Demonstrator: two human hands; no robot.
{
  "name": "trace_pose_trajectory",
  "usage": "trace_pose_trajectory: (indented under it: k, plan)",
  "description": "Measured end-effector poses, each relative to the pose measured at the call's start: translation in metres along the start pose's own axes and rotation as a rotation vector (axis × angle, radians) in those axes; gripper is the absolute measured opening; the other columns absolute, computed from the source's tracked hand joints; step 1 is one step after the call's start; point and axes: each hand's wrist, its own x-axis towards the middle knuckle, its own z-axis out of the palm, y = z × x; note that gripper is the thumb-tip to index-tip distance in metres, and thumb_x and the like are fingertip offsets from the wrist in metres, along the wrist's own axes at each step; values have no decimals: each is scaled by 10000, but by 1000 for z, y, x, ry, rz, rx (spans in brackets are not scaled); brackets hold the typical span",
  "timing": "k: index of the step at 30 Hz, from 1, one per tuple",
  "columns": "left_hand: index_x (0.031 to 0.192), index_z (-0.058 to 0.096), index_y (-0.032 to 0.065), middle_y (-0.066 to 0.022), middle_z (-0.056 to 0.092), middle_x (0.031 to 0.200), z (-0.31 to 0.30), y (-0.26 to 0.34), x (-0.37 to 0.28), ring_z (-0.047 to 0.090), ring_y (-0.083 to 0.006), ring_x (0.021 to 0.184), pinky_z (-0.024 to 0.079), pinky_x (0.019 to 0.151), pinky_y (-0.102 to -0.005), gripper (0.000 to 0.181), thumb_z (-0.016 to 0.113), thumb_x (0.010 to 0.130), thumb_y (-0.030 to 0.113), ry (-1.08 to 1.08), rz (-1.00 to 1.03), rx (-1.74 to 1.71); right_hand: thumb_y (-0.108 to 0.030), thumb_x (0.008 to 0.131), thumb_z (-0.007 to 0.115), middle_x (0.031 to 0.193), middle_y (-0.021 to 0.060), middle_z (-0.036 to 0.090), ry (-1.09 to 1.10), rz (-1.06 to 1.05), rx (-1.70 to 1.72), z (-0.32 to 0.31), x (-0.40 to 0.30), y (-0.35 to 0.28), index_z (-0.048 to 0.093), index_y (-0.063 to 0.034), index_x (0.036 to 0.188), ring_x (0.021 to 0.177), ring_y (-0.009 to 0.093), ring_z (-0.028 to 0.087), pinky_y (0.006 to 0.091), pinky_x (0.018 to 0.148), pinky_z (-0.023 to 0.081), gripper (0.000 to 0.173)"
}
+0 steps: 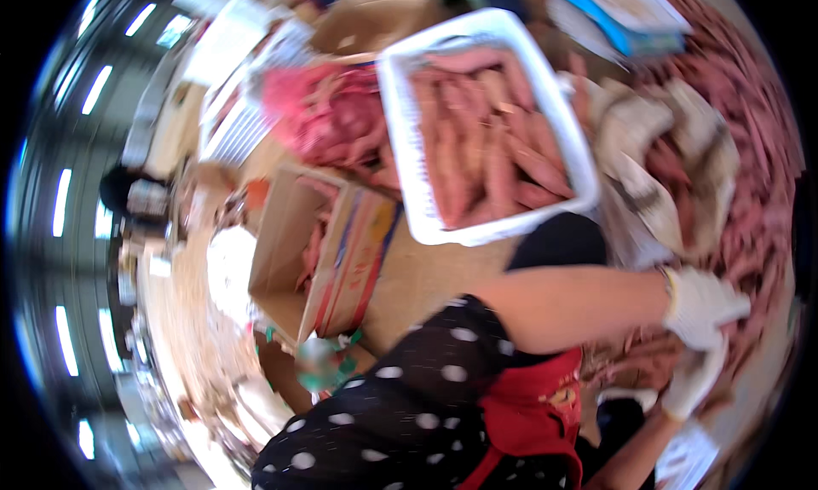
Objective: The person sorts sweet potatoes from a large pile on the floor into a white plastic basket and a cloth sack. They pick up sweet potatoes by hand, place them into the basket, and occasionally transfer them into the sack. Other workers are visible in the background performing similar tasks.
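Note:
Both my hands are at the right, in white knit gloves, close together over a large heap of reddish sweet potatoes [748, 151]. My left hand [703, 308] is at the end of the bare forearm below a black polka-dot sleeve. Just below it in the picture, my right hand [696, 378] appears to touch or overlap it. Motion blur hides the fingers, so whether either holds a sweet potato cannot be told. A white plastic crate [402, 164] filled with sweet potatoes [498, 164] is at the upper middle.
An open cardboard box [345, 253] with some sweet potatoes lies left of the crate, near a pink mesh sack [326, 116]. An open whitish sack [639, 145] is right of the crate. A green tape roll [319, 362] is at lower left. A person [121, 193] is farther off.

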Motion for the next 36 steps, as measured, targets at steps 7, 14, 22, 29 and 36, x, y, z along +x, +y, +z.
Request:
trace_pose_trajectory:
  k: [7, 14, 22, 29, 36]
  plan:
    - [859, 687, 92, -176, 669, 915, 34, -12, 19, 638, -372, 867, 502, 715, -489, 310, 613, 711, 354, 65, 80, -77, -207, 964, 436, 1328, 134, 457, -442, 210, 388, -15, 6, -87, 408, -3, 1374, 1156, 254, 499, 351, 981, 392, 458]
    - [893, 640, 52, -163, 643, 884, -30, 17, -92, 629, -346, 835, 499, 728, -451, 330, 631, 674, 299, 658, 109, -104, -310, 932, 489, 1281, 167, 536, -335, 282, -1, 30, -18, -143, 467, 58, 1325, 1189, 291, 495, 377, 980, 404, 539]
    - [981, 632, 49, -15, 581, 863, -10, 42, -473, 551, -122, 754, 483, 708, -272, 196, 600, 791, 18, 1896, -775, 435, -324, 912, 498, 1364, 133, 488, -338, 596, -146, -12, 9, -105, 488, -58, 1342, 1097, 223, 527, 300, 809, 433, 506]
    - [996, 631, -1, -163, 655, 1005, 127, 115, -697, 624, -327, 939, 475, 856, -398, 358, 632, 801, 299, 2032, -1869, 582, -220, 932, 475, 1272, 91, 547, -265, 592, -166, -37, 28, -92, 471, -75, 1360, 997, 181, 550, 252, 754, 410, 451]
    - [1156, 576, -75, -202, 601, 1161, 123, 54, -680, 561, -328, 1092, 428, 971, -402, 366, 549, 817, 60, 1861, -1512, 704, -211, 953, 518, 1199, 40, 557, -388, 444, -187, -22, 32, -88, 582, -56, 1226, 1014, 137, 565, 263, 818, 480, 321]
